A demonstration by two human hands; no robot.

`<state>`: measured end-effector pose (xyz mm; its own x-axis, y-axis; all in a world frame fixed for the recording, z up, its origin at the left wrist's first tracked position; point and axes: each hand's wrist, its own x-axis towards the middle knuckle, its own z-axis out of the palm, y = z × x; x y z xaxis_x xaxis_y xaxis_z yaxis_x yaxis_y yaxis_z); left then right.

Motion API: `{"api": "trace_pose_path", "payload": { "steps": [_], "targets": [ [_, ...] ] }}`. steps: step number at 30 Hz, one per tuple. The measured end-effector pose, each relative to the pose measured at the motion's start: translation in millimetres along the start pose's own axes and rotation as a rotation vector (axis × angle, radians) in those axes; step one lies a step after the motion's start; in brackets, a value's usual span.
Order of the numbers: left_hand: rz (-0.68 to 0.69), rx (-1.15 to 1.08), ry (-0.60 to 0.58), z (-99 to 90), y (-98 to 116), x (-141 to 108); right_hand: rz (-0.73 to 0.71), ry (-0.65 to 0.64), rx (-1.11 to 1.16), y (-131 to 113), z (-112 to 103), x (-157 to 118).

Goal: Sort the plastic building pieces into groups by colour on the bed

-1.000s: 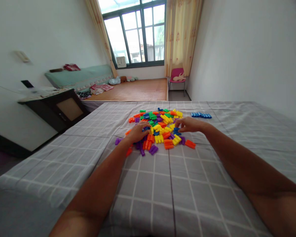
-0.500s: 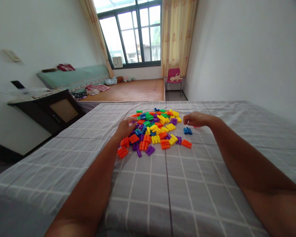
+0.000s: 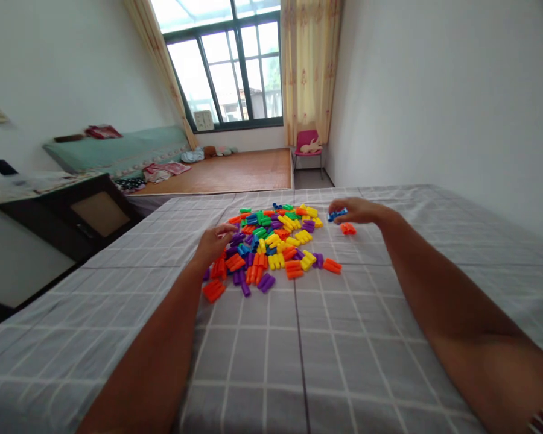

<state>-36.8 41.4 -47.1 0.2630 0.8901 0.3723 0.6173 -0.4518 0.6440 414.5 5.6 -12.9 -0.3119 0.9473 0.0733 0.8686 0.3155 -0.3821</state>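
Observation:
A loose pile of small plastic building blocks [image 3: 276,244], ribbed like joined tubes in orange, yellow, green, blue and purple, lies on the grey checked cloth. At its left edge is my left hand [image 3: 215,242], fingers stretched toward the purple blocks and thumb a little apart; I see nothing held in it. To the right of the pile, my right hand [image 3: 355,210] has its fingers closed down around a blue block [image 3: 336,215], which shows partly beneath the fingertips. An orange block [image 3: 348,229] rests just on the near side of that hand.
The checked cloth [image 3: 344,361] covers the wide surface before me. Beyond it stand a bed with a brown mat [image 3: 248,172], a pink chair [image 3: 308,141] and a window. A dark cabinet [image 3: 95,211] is at the left, and a white wall at the right.
My right hand has taken the blue block from the near side and moved it farther back, uncovering the orange block. My left hand has drawn back slightly leftward from the pile. The view has shifted slightly.

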Motion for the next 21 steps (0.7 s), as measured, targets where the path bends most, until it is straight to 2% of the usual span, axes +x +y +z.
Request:
{"api": "trace_pose_path", "payload": {
  "steps": [3,5,8,12,21],
  "targets": [
    [-0.029,-0.008,0.009,-0.8,-0.2,-0.3,0.205,0.381,-0.026,41.8,-11.0,-6.8],
    [-0.056,-0.005,0.001,0.1,-2.1,-0.4,0.305,0.501,-0.095,64.8,-4.4,-7.7],
    [-0.074,-0.008,-0.009,2.8,-5.7,-0.7,0.292,0.499,-0.164,82.2,17.1,-1.0],
    [-0.06,-0.031,0.002,5.3,-7.5,-1.2,0.203,0.461,-0.203,87.5,38.2,13.7],
    [-0.065,-0.029,-0.019,6.4,-11.9,-1.7,0.213,0.377,-0.163,106.4,51.3,14.9]
  ]
}}
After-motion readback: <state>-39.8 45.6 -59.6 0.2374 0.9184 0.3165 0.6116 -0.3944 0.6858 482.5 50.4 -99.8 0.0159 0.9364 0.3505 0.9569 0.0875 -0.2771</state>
